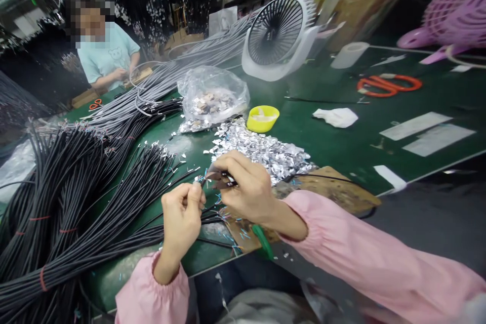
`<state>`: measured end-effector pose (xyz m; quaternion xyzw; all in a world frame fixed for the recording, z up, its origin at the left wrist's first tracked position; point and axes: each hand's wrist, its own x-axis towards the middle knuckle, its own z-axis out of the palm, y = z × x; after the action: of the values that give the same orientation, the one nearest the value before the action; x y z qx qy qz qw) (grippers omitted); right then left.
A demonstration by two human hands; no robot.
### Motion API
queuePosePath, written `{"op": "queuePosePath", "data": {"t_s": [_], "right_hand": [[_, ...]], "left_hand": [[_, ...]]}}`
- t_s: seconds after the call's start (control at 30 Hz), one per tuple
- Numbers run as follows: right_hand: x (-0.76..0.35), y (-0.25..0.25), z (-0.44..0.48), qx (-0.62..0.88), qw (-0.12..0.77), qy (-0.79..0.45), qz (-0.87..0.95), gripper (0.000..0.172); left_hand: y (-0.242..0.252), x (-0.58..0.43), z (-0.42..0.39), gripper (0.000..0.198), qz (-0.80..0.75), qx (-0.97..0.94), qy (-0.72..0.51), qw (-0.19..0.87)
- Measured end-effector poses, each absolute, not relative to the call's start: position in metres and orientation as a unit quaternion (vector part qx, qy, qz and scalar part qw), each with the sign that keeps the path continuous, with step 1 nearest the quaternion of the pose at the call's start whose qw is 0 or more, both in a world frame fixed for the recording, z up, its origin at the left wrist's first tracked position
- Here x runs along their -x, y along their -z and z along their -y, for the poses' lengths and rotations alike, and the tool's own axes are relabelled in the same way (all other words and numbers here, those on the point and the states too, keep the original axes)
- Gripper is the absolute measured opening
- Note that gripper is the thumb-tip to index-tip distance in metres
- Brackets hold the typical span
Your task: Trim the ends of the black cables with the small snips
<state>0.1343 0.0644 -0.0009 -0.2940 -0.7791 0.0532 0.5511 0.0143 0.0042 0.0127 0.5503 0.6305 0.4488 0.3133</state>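
My left hand [183,212] pinches the end of a black cable [202,182] between thumb and forefinger. My right hand [248,187] is closed on a pair of cutting pliers [216,175], their dark jaws right at that cable end. The fingers partly cover the tool, and whether the jaws touch the wires cannot be seen. Left of my hands lie bundles of black cables [125,202], some tied with red bands, with stripped ends towards me. A heap of silvery foil scraps [261,149] lies just beyond my right hand.
A worn wooden board [326,190] sits under my right forearm, a green curved piece [262,242] at its edge. Further back are a yellow cup [262,119], a plastic bag of scraps [212,93], a white fan [279,35] and orange-handled scissors [389,84]. A co-worker [108,53] sits across.
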Motion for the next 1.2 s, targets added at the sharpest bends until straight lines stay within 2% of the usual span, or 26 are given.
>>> {"op": "queuePosePath", "data": {"t_s": [0.17,0.27,0.4,0.47,0.63,0.87,1.07,1.2], "right_hand": [[-0.136,-0.001,-0.076,0.359,0.584,-0.269,0.677,0.013],[-0.141,-0.002,-0.085,0.405,0.587,-0.354,0.605,0.024],[-0.141,-0.004,-0.083,0.363,0.473,-0.467,0.653,0.039],[-0.139,-0.005,-0.078,0.349,0.452,-0.459,0.68,0.036],[-0.137,-0.005,-0.071,0.316,0.468,-0.416,0.712,0.018],[-0.138,-0.006,-0.072,0.298,0.47,-0.355,0.751,0.024],[-0.138,0.004,-0.069,0.233,0.476,-0.155,0.834,0.017],[-0.136,0.007,-0.069,0.24,0.453,-0.165,0.842,0.015]], "left_hand": [[-0.012,-0.013,-0.003,0.045,-0.615,-0.498,-0.476,0.385],[-0.01,-0.011,-0.003,0.05,-0.616,-0.46,-0.498,0.401],[-0.007,-0.01,-0.002,0.051,-0.618,-0.453,-0.508,0.392],[-0.005,-0.01,-0.002,0.049,-0.619,-0.459,-0.509,0.383],[-0.003,-0.01,-0.001,0.045,-0.63,-0.486,-0.498,0.346],[0.0,-0.011,-0.001,0.043,-0.63,-0.511,-0.481,0.332],[0.004,-0.013,0.0,0.042,-0.661,-0.513,-0.473,0.276],[0.003,-0.011,0.0,0.041,-0.662,-0.55,-0.446,0.246]]}}
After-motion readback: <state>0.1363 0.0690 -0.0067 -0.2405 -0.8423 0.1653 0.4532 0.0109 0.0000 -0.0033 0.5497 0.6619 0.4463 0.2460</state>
